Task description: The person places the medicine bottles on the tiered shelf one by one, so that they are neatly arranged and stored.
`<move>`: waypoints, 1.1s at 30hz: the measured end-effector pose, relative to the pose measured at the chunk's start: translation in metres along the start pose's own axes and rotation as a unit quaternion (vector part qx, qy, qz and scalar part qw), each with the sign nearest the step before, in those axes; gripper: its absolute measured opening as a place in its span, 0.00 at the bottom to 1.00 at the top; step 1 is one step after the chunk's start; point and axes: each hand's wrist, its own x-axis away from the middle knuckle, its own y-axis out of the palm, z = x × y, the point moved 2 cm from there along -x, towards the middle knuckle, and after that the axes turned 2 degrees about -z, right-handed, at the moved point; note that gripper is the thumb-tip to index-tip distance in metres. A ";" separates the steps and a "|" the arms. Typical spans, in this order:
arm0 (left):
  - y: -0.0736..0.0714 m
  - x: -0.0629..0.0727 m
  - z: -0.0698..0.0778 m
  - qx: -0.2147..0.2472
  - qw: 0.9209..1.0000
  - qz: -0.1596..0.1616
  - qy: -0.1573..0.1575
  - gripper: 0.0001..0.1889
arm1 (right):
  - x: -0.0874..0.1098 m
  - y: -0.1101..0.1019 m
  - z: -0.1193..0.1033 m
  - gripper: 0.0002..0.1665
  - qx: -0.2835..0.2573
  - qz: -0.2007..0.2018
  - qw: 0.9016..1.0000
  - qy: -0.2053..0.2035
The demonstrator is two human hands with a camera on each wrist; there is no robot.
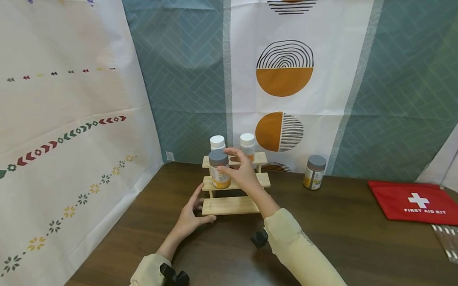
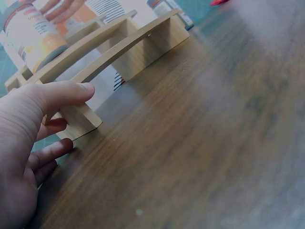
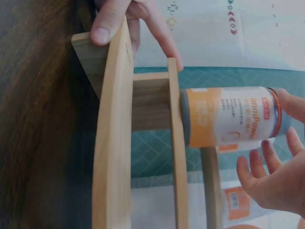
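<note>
A three-step wooden display stand [image 1: 230,205] rests on the table. My left hand [image 1: 189,220] grips its left end, the thumb over the bottom step and the fingers around the side support [image 2: 78,121]. On the left of the middle step stands a grey-capped supplement bottle [image 1: 220,176] with an orange and white label. My right hand [image 1: 244,173] pinches this bottle near its cap between thumb and index finger, and the other fingers [image 3: 257,167] are spread off it. Two white-capped bottles, one on the left [image 1: 217,142] and one on the right [image 1: 247,144], occupy the top step.
Another grey-capped bottle [image 1: 314,172] stands on the dark wooden table [image 1: 324,249], right of the stand. Farther right lie a red first aid kit pouch [image 1: 418,203] and a clear pack of cotton swabs [image 1: 455,244]. Patterned curtains [image 1: 185,94] hang behind and at the left.
</note>
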 end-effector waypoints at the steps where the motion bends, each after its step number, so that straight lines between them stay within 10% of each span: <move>1: 0.000 0.000 0.000 -0.001 1.000 0.000 0.000 0.56 | 0.001 -0.002 -0.001 0.32 0.000 0.000 1.000 0.000; 33: 0.003 0.001 0.012 0.001 0.999 0.015 -0.029 0.57 | 0.043 -0.111 0.012 0.25 0.015 0.119 0.992 0.032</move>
